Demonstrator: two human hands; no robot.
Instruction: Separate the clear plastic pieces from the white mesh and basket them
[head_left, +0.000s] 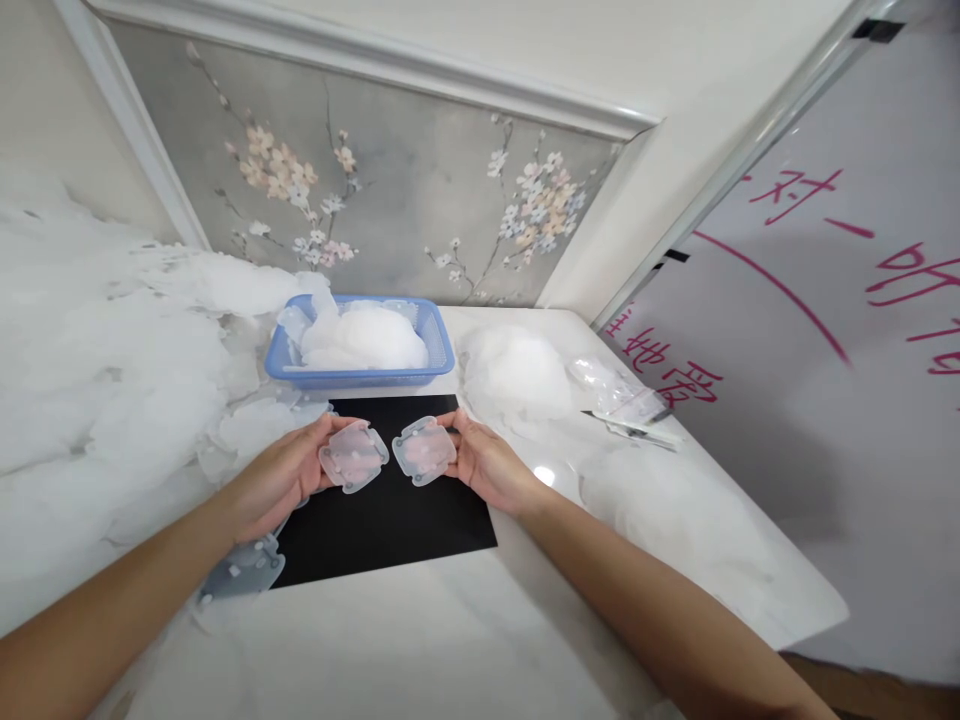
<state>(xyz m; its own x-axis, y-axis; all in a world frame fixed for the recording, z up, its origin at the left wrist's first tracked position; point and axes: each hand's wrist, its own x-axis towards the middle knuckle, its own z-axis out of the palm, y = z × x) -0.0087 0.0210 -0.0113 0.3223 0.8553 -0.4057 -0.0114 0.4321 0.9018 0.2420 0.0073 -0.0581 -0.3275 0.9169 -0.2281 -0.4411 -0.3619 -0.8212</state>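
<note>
My left hand (289,475) holds a translucent, notched flat piece (354,457) between its fingers. A similar translucent piece (424,450) is in my right hand (487,465), pinched at its right edge. Both pieces are held up over a black rectangular mat (397,535), side by side with a narrow gap between them. Fingers show faintly through each piece. More translucent pieces (251,568) lie at the mat's lower left corner, partly beneath my left forearm.
A blue basket (360,379) with white, cloudy material stands behind the mat. Large piles of translucent pieces (97,370) cover the left. To the right lie a white heap (517,370), clear plastic bags (615,385) and a slim tool (634,430). A whiteboard (787,400) stands at right.
</note>
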